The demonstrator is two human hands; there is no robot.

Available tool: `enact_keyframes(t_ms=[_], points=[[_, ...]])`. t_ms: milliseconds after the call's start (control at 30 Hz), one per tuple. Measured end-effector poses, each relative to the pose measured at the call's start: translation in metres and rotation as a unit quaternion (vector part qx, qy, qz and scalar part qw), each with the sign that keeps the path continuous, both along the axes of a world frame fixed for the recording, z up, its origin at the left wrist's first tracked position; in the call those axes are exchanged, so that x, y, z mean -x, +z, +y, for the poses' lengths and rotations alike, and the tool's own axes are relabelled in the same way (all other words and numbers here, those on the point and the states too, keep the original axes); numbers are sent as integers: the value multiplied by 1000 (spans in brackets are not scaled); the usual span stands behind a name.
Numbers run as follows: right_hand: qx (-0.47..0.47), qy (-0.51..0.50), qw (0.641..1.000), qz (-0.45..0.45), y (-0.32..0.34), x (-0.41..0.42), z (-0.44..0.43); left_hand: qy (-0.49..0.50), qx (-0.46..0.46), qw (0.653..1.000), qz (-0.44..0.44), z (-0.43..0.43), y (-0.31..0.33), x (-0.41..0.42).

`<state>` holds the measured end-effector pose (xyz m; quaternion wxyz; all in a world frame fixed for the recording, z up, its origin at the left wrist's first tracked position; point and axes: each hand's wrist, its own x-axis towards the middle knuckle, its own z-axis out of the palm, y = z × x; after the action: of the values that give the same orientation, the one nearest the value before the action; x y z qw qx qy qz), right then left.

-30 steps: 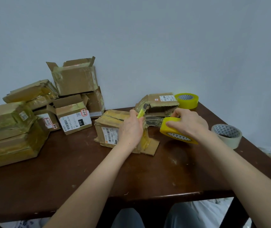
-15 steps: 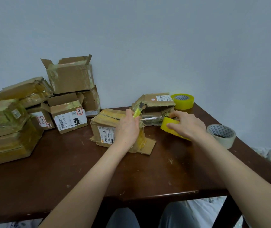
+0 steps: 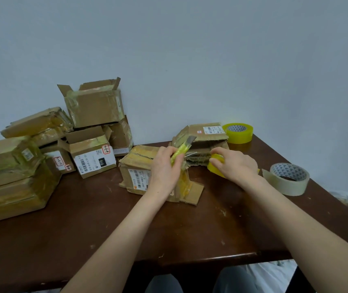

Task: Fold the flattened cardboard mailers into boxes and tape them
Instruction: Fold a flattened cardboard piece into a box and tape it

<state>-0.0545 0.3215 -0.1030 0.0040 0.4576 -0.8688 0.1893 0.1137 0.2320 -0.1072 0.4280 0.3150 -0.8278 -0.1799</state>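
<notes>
A folded cardboard box [image 3: 136,166] with a barcode label and yellowish tape stands in the middle of the brown table [image 3: 84,225]. My left hand [image 3: 164,168] grips a yellow utility knife [image 3: 182,149] over the box's right end, blade pointing up and right. My right hand [image 3: 235,163] grips a yellow tape roll [image 3: 213,167] just right of the box. A clear strip of tape [image 3: 192,154] stretches from the roll to the knife. Behind them lies a stack of flattened mailers [image 3: 202,142].
A second yellow tape roll [image 3: 240,133] sits at the back by the wall. A whitish tape roll [image 3: 288,178] lies near the table's right edge. Several taped and open boxes [image 3: 92,106] are piled at the left. My knees show below the front edge.
My right hand has pulled the yellow roll away from the box, and the strip of tape now stretches taut to the knife in my left hand. The view has shifted slightly.
</notes>
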Motion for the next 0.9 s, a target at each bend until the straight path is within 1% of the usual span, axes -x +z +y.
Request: enact_keyframes(t_ms=[167,367,500,700,800,900], points=[[-1,8,1000,-4,3,1,-7,2,23,1000,-16,0,2,1],[44,-30,998,-23,2,0,-9,13,68,996,-52,3,0,3],[43,-43,998,-29,4,-3,-13,22,93,993,-76,5,-3,5],[46,-48,997,-39,9,-3,-10,48,94,988,-111,10,-2,10],[51,-47,997,-43,12,-3,-9,47,106,987,-115,10,-2,11],[55,-43,997,-42,13,-3,-8,36,114,988,-98,8,-3,11]])
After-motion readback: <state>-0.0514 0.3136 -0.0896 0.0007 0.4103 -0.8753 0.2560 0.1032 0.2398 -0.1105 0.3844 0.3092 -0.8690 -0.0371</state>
